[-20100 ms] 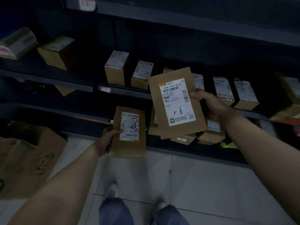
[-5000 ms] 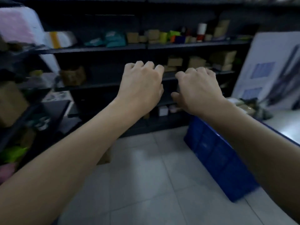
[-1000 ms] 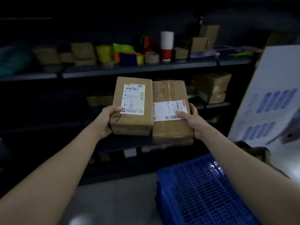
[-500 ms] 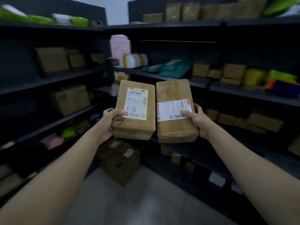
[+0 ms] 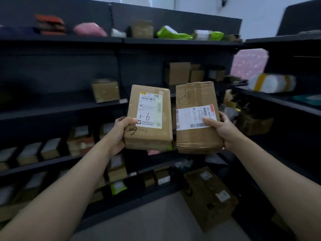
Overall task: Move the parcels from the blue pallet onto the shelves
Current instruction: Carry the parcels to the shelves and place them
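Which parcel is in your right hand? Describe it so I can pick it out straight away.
Look in front of the dark shelving, where two brown boxes are held up side by side. The right hand grips the right-hand box. Unlike the left-hand box, its label sits sideways with a red edge, and "1-6" is written on bare cardboard.

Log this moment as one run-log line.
left hand: holds left parcel | right hand: holds right parcel | both marked 1-6 | facing shelves

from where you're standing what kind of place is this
Most likely a parcel storeroom or courier pickup point. Dark metal shelves are lined with labelled cardboard boxes and poly mailers, and each hand holds a parcel, the left parcel and the right parcel, both hand-marked "1-6" like a shelf code.
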Demonstrator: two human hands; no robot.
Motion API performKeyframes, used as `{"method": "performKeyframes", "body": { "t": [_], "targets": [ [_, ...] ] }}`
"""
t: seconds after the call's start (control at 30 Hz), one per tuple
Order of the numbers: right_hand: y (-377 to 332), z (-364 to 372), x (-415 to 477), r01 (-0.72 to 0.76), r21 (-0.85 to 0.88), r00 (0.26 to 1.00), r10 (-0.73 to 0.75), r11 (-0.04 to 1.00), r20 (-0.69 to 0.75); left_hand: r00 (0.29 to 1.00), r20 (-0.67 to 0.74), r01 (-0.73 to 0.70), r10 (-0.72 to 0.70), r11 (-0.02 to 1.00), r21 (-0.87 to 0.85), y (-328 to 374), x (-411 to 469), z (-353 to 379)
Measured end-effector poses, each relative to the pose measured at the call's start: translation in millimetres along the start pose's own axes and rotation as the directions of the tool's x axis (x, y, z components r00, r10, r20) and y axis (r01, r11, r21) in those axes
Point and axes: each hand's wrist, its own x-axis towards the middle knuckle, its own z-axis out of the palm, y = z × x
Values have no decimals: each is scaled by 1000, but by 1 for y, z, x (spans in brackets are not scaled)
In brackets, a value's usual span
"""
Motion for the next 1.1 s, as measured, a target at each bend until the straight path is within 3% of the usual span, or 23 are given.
{"method": "performKeyframes", "body": {
  "t": [0.27, 0.47, 0.73, 0.9, 1.1],
  "targets": [
    [-6, 153, 88, -45, -60, 958, 60, 997, 280, 958, -286, -13, -1, 999, -46, 25, 19, -130],
    [-18, 253, 140, -24, -41, 901, 40, 999, 431, 870, -487, -81, 78, 997, 15, 52, 40, -198],
    [-34, 361, 177, 22, -69, 812, 23, 997, 583, 762, -641, -100, 92, 995, 24, 70, 56, -277],
    [-40, 424, 186, 30, -76, 789, 23, 997, 613, 768, -636, -122, 79, 992, -23, 84, 71, -331],
    [-43, 499, 194, 36, -103, 819, 30, 994, 573, 816, -572, -109, 87, 994, -4, 112, 98, -405]
  ]
}}
